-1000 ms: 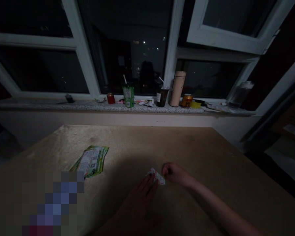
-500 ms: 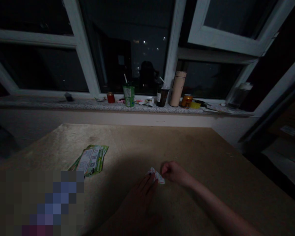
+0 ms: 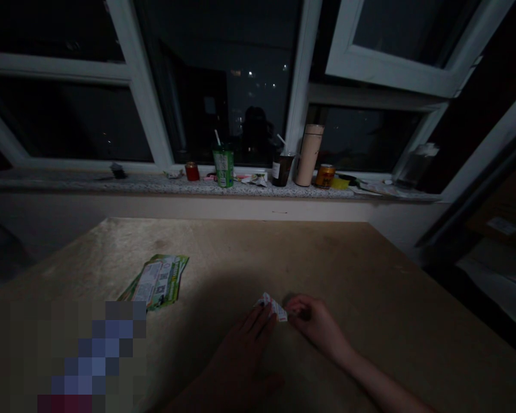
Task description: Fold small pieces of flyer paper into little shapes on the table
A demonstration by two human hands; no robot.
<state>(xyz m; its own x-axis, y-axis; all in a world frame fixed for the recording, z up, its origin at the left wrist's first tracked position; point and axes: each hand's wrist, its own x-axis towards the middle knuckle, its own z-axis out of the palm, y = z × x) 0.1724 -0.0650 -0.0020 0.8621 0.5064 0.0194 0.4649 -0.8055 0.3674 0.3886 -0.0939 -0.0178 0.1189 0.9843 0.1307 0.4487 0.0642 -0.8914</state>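
My left hand (image 3: 247, 338) lies flat with its fingers stretched out, pressing a small folded piece of printed paper (image 3: 276, 308) onto the table. The paper is white with coloured print, and its left part is hidden under my fingertips. Just right of the paper is my right hand (image 3: 312, 321), its fingers loosely curled and a dark gap showing between thumb and forefinger. Nothing is visible in that gap. The thumb tip is close to the paper's right corner; whether it touches is too dark to tell.
Green printed packets (image 3: 165, 281) lie on the wooden table (image 3: 327, 246) at the left. Along the windowsill (image 3: 155, 186) stand a green cup (image 3: 223, 169), a dark cup with a straw (image 3: 282, 170), a pink flask (image 3: 309, 155), an orange can (image 3: 325, 176) and a red jar (image 3: 192, 171).
My right hand has moved slightly down and its fingers have loosened from a tighter curl. My left hand and the paper have stayed in place.
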